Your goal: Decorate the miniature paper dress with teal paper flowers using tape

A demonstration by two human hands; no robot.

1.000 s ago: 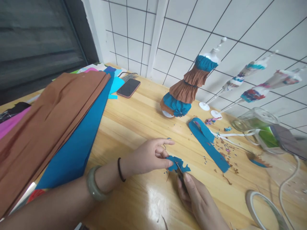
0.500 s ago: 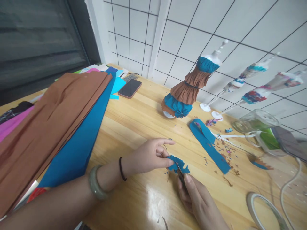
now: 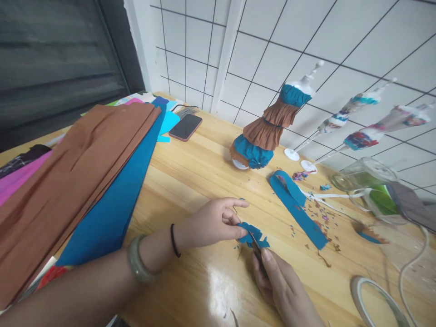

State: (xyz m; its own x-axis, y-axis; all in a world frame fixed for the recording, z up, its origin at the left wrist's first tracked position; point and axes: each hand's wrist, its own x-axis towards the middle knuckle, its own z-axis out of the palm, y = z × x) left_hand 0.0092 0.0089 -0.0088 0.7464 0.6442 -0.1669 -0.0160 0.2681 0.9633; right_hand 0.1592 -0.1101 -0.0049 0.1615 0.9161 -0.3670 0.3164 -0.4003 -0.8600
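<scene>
Between the thumb and fingers of my left hand (image 3: 218, 220) is a small piece of blue crepe paper (image 3: 250, 234) with jagged, cut edges. The index finger of that hand points outward. My right hand (image 3: 281, 284) is closed round a pair of small dark scissors (image 3: 257, 250), most of whose handle is hidden in the palm. Their blade tips lie against the blue piece, near its middle. Both hands are just above the wooden table (image 3: 190, 181).
Brown paper sheets (image 3: 78, 168) cover the left side. A dressed miniature mannequin (image 3: 269, 127) stands behind, beside a blue paper strip (image 3: 299, 213) and scattered scraps. A phone (image 3: 185, 126), glass jar (image 3: 364, 172) and tape roll (image 3: 357, 295) lie around.
Almost nothing differs. The whole view has shifted very slightly, while both hands keep their hold on the blue paper and scissors.
</scene>
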